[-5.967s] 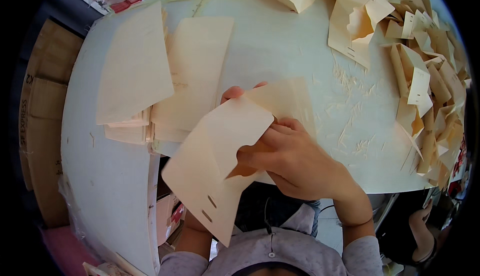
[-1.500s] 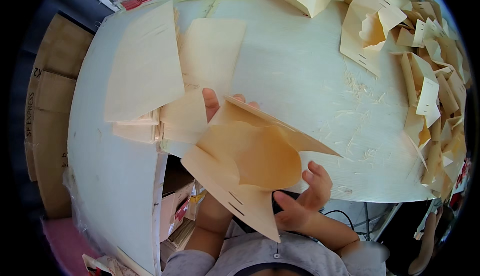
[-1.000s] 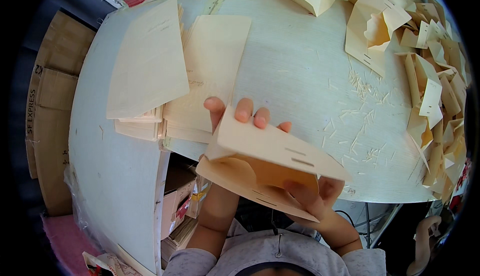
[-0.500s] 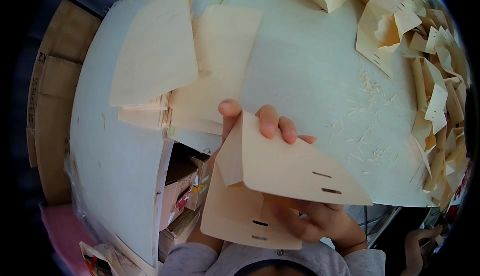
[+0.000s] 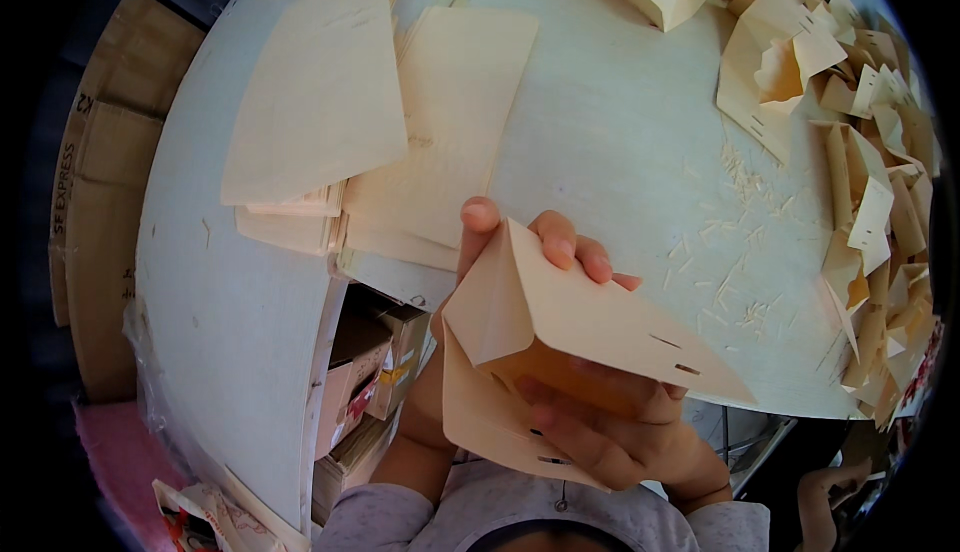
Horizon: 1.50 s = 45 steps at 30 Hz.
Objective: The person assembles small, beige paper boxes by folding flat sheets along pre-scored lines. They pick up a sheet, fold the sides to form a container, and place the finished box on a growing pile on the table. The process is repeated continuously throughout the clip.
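Note:
A folded cream card folder (image 5: 620,317) with slots along its flaps is held up in front of me, its mouth partly open. My left hand (image 5: 557,239) grips its far end, fingers bent over the top edge and the palm hidden behind the card. From the right, my right hand (image 5: 645,442) reaches into the mouth between the two flaps. Its thumb lies along the lower flap, while some fingers are in shadow inside. A folded gusset panel shows at the folder's left end.
Flat card sheets (image 5: 315,102) lie stacked on the pale table (image 5: 230,352) at the far left. Folded card pieces (image 5: 865,202) pile up along the right, beside thin scraps (image 5: 745,177). Cardboard boxes (image 5: 360,372) sit below the table's near edge; another carton (image 5: 110,182) stands at left.
The folder has shifted slightly right and tilted, showing more of its end panel. My right hand has pushed further into its mouth, with the thumb now over the lower flap.

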{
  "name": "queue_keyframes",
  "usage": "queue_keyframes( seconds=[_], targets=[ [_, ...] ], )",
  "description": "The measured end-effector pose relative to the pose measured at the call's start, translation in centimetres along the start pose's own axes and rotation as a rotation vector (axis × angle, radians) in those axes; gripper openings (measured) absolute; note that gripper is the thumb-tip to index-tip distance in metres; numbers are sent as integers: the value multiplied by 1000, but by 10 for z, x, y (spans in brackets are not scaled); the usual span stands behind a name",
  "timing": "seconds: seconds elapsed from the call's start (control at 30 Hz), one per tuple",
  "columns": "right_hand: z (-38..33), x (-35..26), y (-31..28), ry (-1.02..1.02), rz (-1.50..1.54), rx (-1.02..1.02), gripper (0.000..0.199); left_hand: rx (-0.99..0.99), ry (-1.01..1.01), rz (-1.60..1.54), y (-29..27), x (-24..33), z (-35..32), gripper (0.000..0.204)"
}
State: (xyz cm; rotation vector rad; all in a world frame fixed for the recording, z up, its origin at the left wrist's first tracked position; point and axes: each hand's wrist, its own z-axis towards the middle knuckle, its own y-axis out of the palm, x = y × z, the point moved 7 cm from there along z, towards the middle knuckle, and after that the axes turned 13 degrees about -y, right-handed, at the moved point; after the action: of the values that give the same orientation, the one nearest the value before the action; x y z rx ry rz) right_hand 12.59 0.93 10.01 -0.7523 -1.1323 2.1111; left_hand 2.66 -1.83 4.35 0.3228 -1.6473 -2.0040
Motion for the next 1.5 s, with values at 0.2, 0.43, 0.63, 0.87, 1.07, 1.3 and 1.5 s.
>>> queue_keyframes(
  seconds=[0.2, 0.43, 0.63, 0.87, 1.07, 1.3, 1.5],
  targets=[
    [-5, 10, -1, 53, 247, 40, 48, -93, 41, -15, -9, -1, 3, 27],
    [-52, 27, -4, 92, 40, 771, 69, -107, 133, -6, -2, 7, 3, 32],
    [-65, 52, 10, 398, 65, 1040, 74, -117, 103, 15, -5, 7, 8, 30],
    [-37, 45, 5, 116, 184, 753, 36, 16, 119, -39, 4, 5, 6, 26],
    [-32, 51, 5, 154, 310, 799, 33, -116, 110, 26, -19, 5, 12, 34],
    [-63, 104, 19, 621, 637, 890, 24, 324, 84, 625, -46, 15, 13, 48],
    [-87, 144, 20, 796, 748, 693, 33, 511, -116, 1221, -52, 21, 27, 35]
  ],
)
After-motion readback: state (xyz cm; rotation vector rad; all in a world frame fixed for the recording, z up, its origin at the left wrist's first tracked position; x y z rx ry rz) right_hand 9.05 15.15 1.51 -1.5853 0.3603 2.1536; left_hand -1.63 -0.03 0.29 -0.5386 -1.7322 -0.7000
